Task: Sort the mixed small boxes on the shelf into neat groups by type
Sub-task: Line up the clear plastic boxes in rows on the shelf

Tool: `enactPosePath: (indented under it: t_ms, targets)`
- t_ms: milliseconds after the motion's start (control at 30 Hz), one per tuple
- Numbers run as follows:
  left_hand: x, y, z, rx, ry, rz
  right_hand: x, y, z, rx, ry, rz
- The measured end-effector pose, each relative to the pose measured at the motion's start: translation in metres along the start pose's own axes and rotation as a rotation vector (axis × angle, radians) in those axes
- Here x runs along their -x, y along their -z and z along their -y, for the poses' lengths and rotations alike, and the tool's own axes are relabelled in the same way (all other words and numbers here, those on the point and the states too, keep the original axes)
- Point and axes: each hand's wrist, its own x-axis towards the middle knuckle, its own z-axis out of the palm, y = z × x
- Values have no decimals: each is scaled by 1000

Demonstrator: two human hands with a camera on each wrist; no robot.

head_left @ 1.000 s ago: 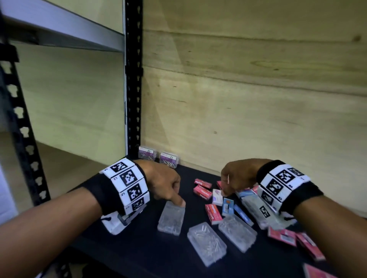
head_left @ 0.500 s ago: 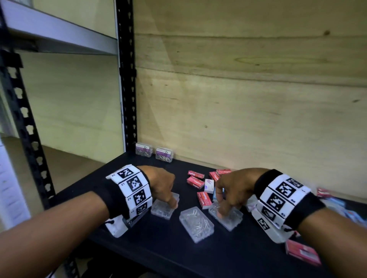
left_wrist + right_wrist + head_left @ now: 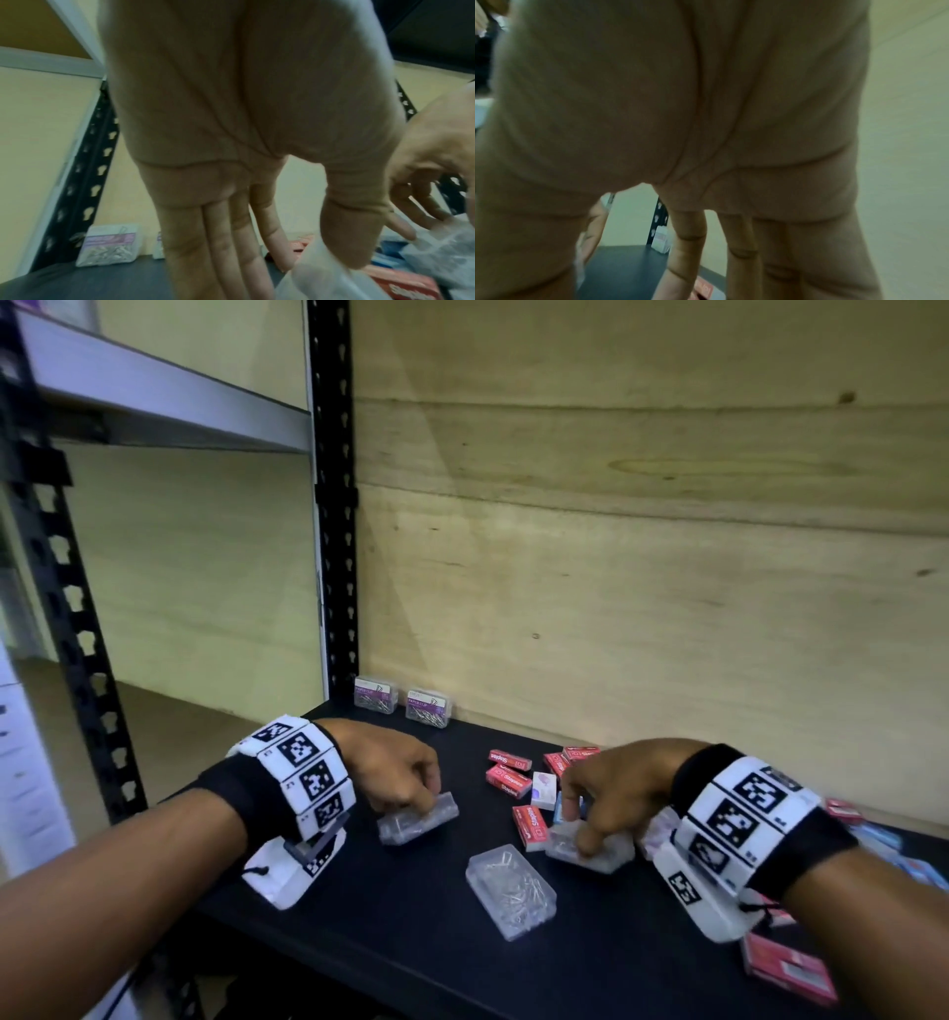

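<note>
On the black shelf [image 3: 359, 916] my left hand [image 3: 426, 801] grips a clear plastic box of clips [image 3: 418, 821] by its edges. In the left wrist view, the left hand [image 3: 316, 261] has its thumb on that clear box [image 3: 321, 284]. My right hand [image 3: 580, 834] grips a second clear box [image 3: 595, 855]. A third clear box [image 3: 511, 891] lies loose between them, nearer the front. Red staples boxes [image 3: 508, 780] and a small white box [image 3: 544, 791] lie mixed behind. The right wrist view shows mostly palm.
Two purple-labelled paper clip boxes [image 3: 376, 694] [image 3: 429, 706] stand side by side at the back left by the black upright [image 3: 334, 505]. Blue boxes [image 3: 883, 839] and a red box [image 3: 785, 968] lie at the right. The wooden back wall [image 3: 642, 557] is close.
My right hand left the red and blue boxes and took hold of a clear box. My left hand went from a fingertip on its clear box to gripping it.
</note>
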Motion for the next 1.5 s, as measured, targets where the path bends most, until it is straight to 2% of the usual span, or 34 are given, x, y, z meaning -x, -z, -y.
enactPosePath:
  t_ms: [133,300,467,600,767,1000,1100,1233,1433,1500]
  targets:
    - [0,6,16,142,-2,14,-6,15,-4,-181,34,-32]
    - [0,9,28,181,-2,17,-22,24,2,-398,98,-14]
    - [0,5,31,195,-15,-6,-32,26,14,-328,152,-90]
    - [-1,1,30,150,-36,32,-42,24,20,-286,175,-139]
    - [-2,3,31,13,-45,-36,-53,23,28,-235,188,-151]
    - [-10,17,52,-6,-56,-64,-74,27,36,-221,283,-165]
    - [-16,26,68,98,-92,-95,-86,30,40,-231,292,-135]
    - [-32,38,89,267,-127,-220,-103,41,48,-133,290,-213]
    - [-58,50,119,335,-141,-355,-127,51,59,-171,308,-265]
    - [-64,53,128,362,-145,-352,-135,54,62,-194,318,-281]
